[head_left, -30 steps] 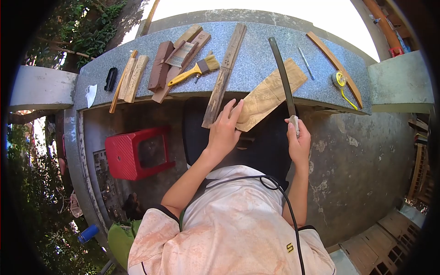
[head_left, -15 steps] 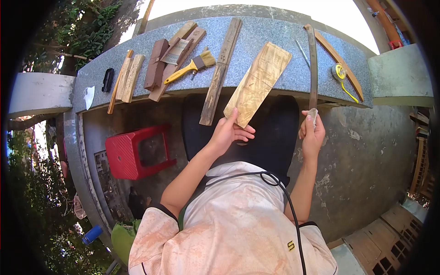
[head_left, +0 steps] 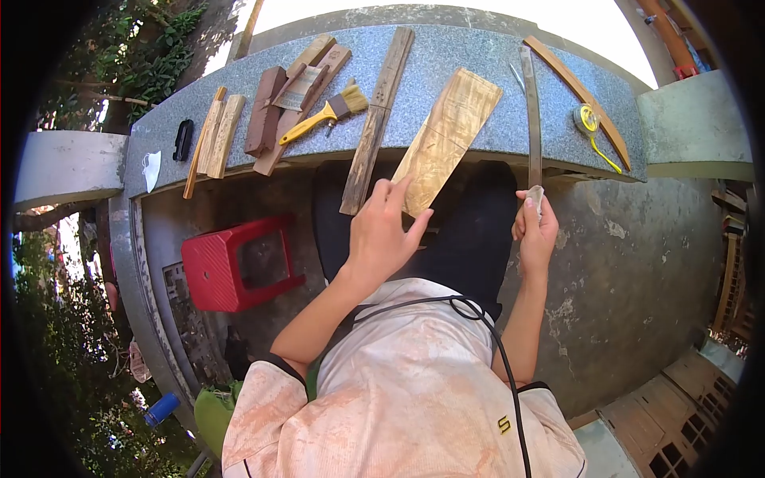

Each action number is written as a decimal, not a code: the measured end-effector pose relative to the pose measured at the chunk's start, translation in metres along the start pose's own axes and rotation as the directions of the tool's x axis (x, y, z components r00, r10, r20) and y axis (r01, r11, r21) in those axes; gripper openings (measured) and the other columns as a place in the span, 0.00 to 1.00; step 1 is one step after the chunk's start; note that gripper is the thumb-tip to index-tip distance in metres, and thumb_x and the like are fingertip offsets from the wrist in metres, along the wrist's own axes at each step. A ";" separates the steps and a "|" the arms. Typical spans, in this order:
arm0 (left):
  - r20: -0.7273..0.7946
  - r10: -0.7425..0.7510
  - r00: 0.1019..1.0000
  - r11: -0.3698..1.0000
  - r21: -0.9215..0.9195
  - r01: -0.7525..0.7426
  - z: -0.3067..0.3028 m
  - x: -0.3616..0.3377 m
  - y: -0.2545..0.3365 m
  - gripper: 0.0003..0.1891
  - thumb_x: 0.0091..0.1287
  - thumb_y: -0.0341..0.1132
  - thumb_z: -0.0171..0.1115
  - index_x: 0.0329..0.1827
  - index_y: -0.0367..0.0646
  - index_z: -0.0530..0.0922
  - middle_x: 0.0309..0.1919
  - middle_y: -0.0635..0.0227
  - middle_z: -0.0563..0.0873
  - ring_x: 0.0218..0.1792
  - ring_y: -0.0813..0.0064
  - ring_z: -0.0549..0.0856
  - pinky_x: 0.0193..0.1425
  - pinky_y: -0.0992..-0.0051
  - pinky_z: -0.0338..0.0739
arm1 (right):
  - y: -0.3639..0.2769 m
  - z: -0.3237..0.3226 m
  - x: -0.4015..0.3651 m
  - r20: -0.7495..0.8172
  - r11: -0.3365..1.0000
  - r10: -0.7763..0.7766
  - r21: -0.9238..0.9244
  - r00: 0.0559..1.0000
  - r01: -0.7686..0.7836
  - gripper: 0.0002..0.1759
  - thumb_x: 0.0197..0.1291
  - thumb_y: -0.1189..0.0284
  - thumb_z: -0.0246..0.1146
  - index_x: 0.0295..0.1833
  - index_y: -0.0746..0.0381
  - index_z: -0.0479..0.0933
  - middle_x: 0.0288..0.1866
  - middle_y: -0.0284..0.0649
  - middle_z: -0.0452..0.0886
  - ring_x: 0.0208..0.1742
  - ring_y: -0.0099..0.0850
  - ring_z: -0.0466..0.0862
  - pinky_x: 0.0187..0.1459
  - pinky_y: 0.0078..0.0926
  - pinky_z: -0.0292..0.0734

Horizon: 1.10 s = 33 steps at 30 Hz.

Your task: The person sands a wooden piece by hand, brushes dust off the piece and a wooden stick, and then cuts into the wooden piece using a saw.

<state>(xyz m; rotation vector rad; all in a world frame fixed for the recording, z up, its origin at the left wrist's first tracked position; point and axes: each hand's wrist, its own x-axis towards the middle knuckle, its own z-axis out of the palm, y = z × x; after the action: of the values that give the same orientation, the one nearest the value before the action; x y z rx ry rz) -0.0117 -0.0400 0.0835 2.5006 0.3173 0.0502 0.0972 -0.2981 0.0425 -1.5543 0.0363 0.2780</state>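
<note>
A pale, figured wooden board (head_left: pixel 454 131) lies slanted over the table edge, its near end overhanging toward me. My left hand (head_left: pixel 385 237) is palm down at that end, with the fingertips at the board's left edge and the thumb spread away to the right. The fingers look laid on rather than closed around it. In my right hand (head_left: pixel 535 227) is the wrapped near end of a long, flat, dark metal strip (head_left: pixel 535 119), which reaches across the table top. Left of the board lies a dark, weathered wooden strip (head_left: pixel 378 123), also overhanging the edge.
On the speckled stone table (head_left: pixel 454 48) lie a yellow-handled brush (head_left: pixel 327 115), a reddish-brown wood block (head_left: pixel 265 111), narrow wood sticks (head_left: pixel 229 135), a black clip-like object (head_left: pixel 183 139), a yellow tape measure (head_left: pixel 586 119) and a curved wooden strip (head_left: pixel 574 84). A red stool (head_left: pixel 215 271) stands below left.
My left hand has turned from palm up under the board's end, thumb on top, to palm down over it. The right hand and metal strip have shifted slightly left.
</note>
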 end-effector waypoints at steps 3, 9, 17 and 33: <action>-0.080 0.165 0.983 0.982 0.106 -0.157 0.019 0.033 0.010 0.48 0.65 0.43 0.83 0.84 0.34 0.67 0.72 0.43 0.76 0.73 0.44 0.78 0.74 0.52 0.76 | 0.000 0.002 0.003 0.010 1.000 -0.014 0.018 1.000 0.014 0.15 0.88 0.65 0.58 0.61 0.66 0.83 0.25 0.24 0.65 0.24 0.13 0.62 0.26 0.18 0.61; -0.049 0.240 0.970 0.928 0.304 -0.214 0.065 0.066 0.002 0.47 0.65 0.31 0.76 0.87 0.36 0.62 0.83 0.33 0.64 0.84 0.32 0.65 0.88 0.48 0.62 | -0.004 0.000 -0.005 0.005 0.999 -0.015 0.034 1.000 0.015 0.15 0.87 0.66 0.59 0.61 0.67 0.83 0.26 0.24 0.66 0.24 0.12 0.63 0.25 0.18 0.62; 0.109 0.229 0.967 0.935 -0.300 -0.188 -0.025 0.070 -0.018 0.32 0.71 0.16 0.55 0.81 0.36 0.74 0.61 0.37 0.87 0.63 0.37 0.86 0.67 0.52 0.81 | 0.007 0.000 -0.010 0.043 0.997 0.035 0.073 0.998 -0.038 0.15 0.87 0.66 0.59 0.62 0.67 0.83 0.26 0.23 0.68 0.24 0.12 0.64 0.25 0.17 0.61; 0.068 0.128 0.989 0.987 0.085 -0.134 -0.026 0.100 -0.014 0.11 0.83 0.40 0.63 0.54 0.41 0.80 0.37 0.46 0.90 0.44 0.38 0.90 0.48 0.44 0.82 | -0.005 0.048 -0.013 0.190 0.962 -0.116 -0.224 0.975 0.158 0.16 0.88 0.67 0.56 0.66 0.64 0.82 0.29 0.29 0.77 0.27 0.17 0.70 0.31 0.23 0.67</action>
<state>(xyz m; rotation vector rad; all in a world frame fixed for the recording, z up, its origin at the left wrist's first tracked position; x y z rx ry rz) 0.0792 0.0096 0.0922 2.6034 0.1309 0.0108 0.0780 -0.2529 0.0516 -1.7553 -0.2507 0.3164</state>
